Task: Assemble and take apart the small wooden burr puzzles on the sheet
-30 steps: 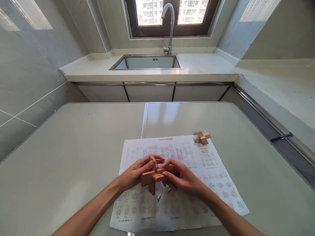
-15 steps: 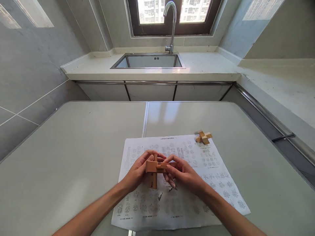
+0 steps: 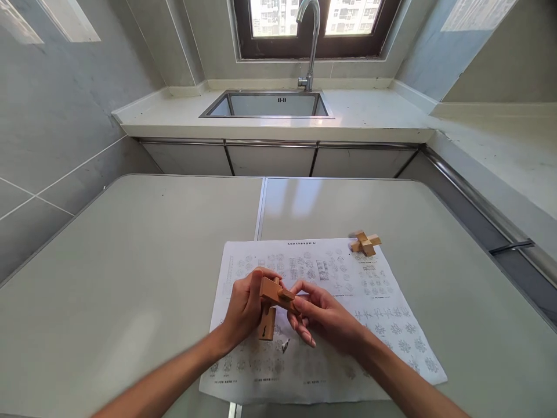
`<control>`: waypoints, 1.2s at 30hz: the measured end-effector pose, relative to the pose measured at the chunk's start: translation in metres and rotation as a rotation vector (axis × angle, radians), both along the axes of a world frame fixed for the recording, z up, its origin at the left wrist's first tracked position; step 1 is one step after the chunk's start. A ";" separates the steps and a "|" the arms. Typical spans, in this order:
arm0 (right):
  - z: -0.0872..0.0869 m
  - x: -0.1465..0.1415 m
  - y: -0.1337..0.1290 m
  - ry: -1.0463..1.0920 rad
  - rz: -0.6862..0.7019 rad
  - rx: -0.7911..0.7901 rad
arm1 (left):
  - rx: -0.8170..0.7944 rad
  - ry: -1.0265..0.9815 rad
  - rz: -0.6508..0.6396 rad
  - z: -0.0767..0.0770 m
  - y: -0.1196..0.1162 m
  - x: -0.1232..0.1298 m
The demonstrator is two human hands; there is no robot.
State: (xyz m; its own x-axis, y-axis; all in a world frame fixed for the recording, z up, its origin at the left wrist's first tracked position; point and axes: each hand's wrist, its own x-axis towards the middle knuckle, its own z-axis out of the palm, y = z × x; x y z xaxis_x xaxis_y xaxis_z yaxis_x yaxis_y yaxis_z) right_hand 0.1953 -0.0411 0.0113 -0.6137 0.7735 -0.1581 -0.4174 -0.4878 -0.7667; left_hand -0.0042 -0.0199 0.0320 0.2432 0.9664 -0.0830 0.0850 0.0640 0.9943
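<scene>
Reddish-brown wooden burr puzzle (image 3: 270, 290) is grasped by the fingers of the left hand (image 3: 244, 301) and, apparently, lightly pinched by those of the right hand (image 3: 326, 316); below the fingers, a printed diagram sheet (image 3: 391, 313) is spread.

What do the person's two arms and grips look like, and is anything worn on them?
The left grip and right grip are bare human hands, without gloves; I can make out no rings. The left forearm and right forearm are uncovered, showing no sleeves, watches, bracelets or cables.
</scene>
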 end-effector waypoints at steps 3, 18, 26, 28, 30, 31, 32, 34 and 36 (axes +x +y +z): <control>-0.002 -0.002 0.000 -0.020 -0.001 0.031 | 0.035 0.016 -0.008 -0.001 0.000 -0.001; -0.003 -0.008 -0.006 -0.090 0.032 0.103 | 0.052 -0.014 -0.036 -0.006 -0.001 -0.006; 0.000 -0.003 0.000 -0.053 -0.086 -0.045 | -0.127 -0.199 -0.244 0.000 0.004 -0.009; -0.001 -0.002 0.000 -0.024 -0.115 -0.082 | -0.044 -0.207 -0.335 -0.003 0.005 -0.010; -0.002 -0.001 0.000 -0.005 -0.135 -0.120 | 0.048 -0.156 -0.406 -0.004 0.006 -0.012; -0.003 -0.001 0.000 0.001 -0.143 -0.135 | 0.083 -0.126 -0.427 -0.005 0.006 -0.012; -0.004 0.000 0.000 0.003 -0.150 -0.147 | 0.105 -0.100 -0.438 -0.005 0.006 -0.012; -0.005 0.000 0.000 0.000 -0.154 -0.151 | 0.119 -0.070 -0.440 -0.005 0.007 -0.013; -0.005 0.000 0.000 -0.019 -0.144 -0.131 | 0.121 -0.069 -0.429 -0.006 0.007 -0.013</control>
State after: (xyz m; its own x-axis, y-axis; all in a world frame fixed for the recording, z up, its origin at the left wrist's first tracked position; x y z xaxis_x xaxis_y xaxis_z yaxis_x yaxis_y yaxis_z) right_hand 0.1952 -0.0407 0.0062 -0.4946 0.8250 -0.2735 -0.4762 -0.5205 -0.7087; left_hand -0.0174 -0.0125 0.0264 0.6250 0.7787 0.0550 0.0119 -0.0799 0.9967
